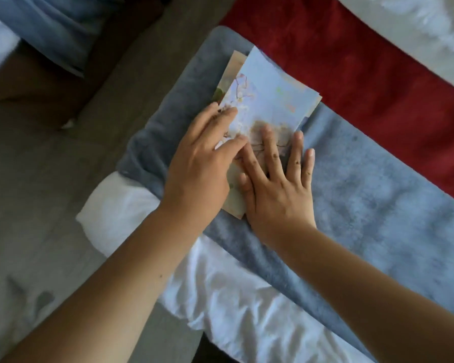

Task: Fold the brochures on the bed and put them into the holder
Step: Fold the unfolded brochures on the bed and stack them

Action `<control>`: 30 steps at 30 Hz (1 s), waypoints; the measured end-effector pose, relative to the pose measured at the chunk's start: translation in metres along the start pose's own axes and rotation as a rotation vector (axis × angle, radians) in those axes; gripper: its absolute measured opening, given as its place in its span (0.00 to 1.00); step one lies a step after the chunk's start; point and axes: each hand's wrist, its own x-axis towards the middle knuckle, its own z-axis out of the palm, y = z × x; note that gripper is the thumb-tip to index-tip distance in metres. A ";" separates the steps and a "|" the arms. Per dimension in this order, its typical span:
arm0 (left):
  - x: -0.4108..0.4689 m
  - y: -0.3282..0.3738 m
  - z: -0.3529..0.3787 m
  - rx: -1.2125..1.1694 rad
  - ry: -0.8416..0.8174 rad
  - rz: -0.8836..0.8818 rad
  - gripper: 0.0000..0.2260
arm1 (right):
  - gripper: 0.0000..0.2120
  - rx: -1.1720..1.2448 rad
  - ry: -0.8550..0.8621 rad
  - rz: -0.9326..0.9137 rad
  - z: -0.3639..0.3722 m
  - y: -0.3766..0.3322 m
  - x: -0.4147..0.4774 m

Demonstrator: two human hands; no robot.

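The pale blue paper brochure printed with blossom branches lies flat under both hands. Its long axis runs from the wrists away past the fingertips, leaning a little to the right, so most of its length lies beyond the fingers and only its near end is covered. The left hand rests flat with straight fingers along the sheet's left edge, and the right hand is spread wide, palm down, over the near end. Neither curls round or pinches the paper: both press and hold nothing. I judge this to be the flattening of a fold, though blur hides where any crease runs. Beneath the sheet, beige-edged brochures peek out beyond the left fingertips and at the near corner between the two hands. All rest on a grey-blue fleecy blanket that spreads out to the right of the right hand. Beyond the fingertips runs a dark red blanket, under the forearms lies a white bed sheet, and left of the left arm is grey wood-look floor. No holder is in view. Lifting the sheet would first call for a pinch at an edge, and the left hand lies nearer one.
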 end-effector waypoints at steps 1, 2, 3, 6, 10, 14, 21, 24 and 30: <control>0.000 -0.004 0.000 -0.010 -0.004 -0.015 0.14 | 0.27 0.011 0.006 0.003 0.000 -0.002 0.002; -0.001 -0.007 0.001 -0.015 -0.014 -0.039 0.15 | 0.27 0.030 0.018 0.018 0.000 -0.002 0.003; -0.002 -0.009 0.002 -0.016 -0.034 -0.081 0.16 | 0.28 0.057 0.034 0.046 -0.001 -0.003 0.005; -0.001 -0.016 0.002 -0.065 -0.082 -0.268 0.26 | 0.30 0.194 0.079 0.147 -0.005 -0.005 0.008; 0.009 -0.014 0.005 -0.221 -0.039 -0.328 0.29 | 0.30 0.426 0.194 0.225 -0.009 -0.001 0.009; 0.020 -0.011 0.008 -0.252 -0.034 -0.275 0.29 | 0.29 0.447 0.158 0.270 -0.017 -0.003 0.012; 0.018 0.005 -0.013 0.061 -0.240 -0.195 0.28 | 0.30 0.132 0.036 0.182 -0.039 0.002 0.019; 0.004 0.021 -0.024 0.184 -0.408 -0.194 0.36 | 0.33 -0.067 -0.073 0.006 -0.059 0.005 0.034; 0.004 0.031 -0.021 0.248 -0.613 -0.312 0.41 | 0.45 -0.195 -0.321 0.004 -0.081 -0.008 0.073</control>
